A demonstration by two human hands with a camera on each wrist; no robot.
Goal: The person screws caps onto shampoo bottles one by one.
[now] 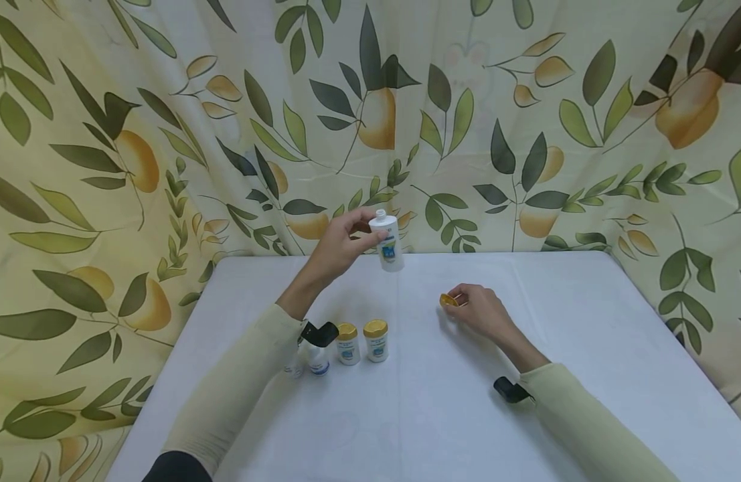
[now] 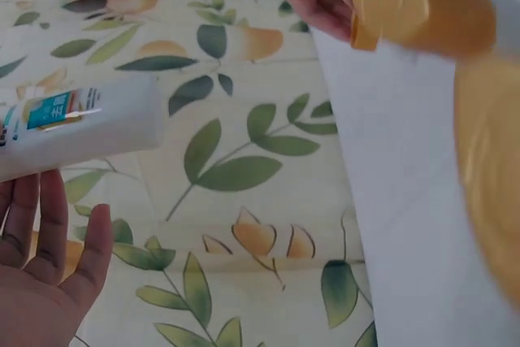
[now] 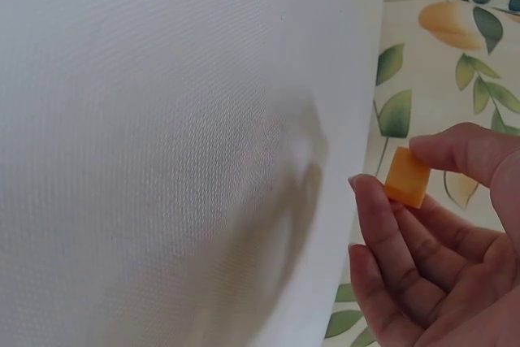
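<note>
My left hand (image 1: 344, 239) holds a white plastic bottle (image 1: 390, 253) above the table's far edge, gripped between thumb and fingers. The bottle is nearly upright, its narrow neck is uncapped, and a blue and yellow label shows on its front. In the left wrist view the bottle (image 2: 97, 127) lies across the fingers, its base toward the middle. Off to the right, my right hand (image 1: 483, 311) pinches a small orange-yellow cap (image 1: 448, 300) just over the table. The right wrist view shows this cap (image 3: 408, 178) between thumb and fingertips, apart from the cloth.
Two white jars with gold lids, one (image 1: 348, 347) beside the other (image 1: 377, 345), stand on the white table (image 1: 442, 415). Left of them are two small white bottles, one clearer (image 1: 318, 363), partly hidden by the left wrist camera (image 1: 319, 333). A leaf-patterned curtain (image 1: 454, 40) hangs behind.
</note>
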